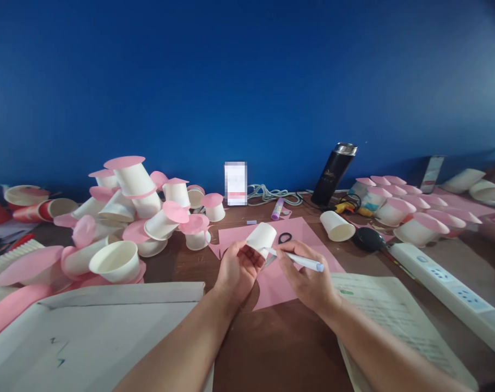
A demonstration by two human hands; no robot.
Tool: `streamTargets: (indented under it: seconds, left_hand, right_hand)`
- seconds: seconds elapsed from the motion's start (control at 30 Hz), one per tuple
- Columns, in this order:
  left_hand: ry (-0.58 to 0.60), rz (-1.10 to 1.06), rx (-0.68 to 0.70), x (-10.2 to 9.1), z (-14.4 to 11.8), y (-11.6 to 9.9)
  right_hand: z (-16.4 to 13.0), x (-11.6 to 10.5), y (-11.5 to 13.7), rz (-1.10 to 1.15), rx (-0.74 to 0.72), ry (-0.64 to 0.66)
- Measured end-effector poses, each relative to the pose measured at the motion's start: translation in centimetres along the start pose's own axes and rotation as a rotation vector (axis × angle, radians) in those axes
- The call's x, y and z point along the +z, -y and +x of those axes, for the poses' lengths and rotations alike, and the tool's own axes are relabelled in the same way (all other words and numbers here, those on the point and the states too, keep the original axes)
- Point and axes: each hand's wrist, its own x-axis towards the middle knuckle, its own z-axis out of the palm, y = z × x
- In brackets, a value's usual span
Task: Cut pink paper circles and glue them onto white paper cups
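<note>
Paper cup [262, 237] lies on its side in the left hand [238, 268], fingers curled around it above the pink sheet [280, 283], while the right hand [308, 277] pinches a white pen [302, 262] with its tip against the cup. Both forearms reach in from below over the brown surface [280, 348]. Nearby, a black flask [334, 174] bears small writing, too small to read, and print in the open booklet [390, 316] is blurred.

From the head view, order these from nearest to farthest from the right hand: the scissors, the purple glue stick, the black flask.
From the right hand:
1. Scissors, just beyond the fingers on the pink paper.
2. Purple glue stick, farther back, past the paper's far edge.
3. Black flask, rear right, by the blue wall.
</note>
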Motion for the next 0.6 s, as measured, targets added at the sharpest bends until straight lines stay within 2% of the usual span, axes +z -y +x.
streamTargets:
  seconds: [0.17,0.6]
  left_hand:
    - [-0.015,0.045,0.024,0.18,-0.15,0.13]
    - [0.141,0.197,0.071,-0.02,-0.35,0.64]
  right_hand:
    - [-0.06,0.08,0.05,-0.004,0.000,0.006]
    - [-0.07,0.08,-0.48,0.027,-0.034,-0.022]
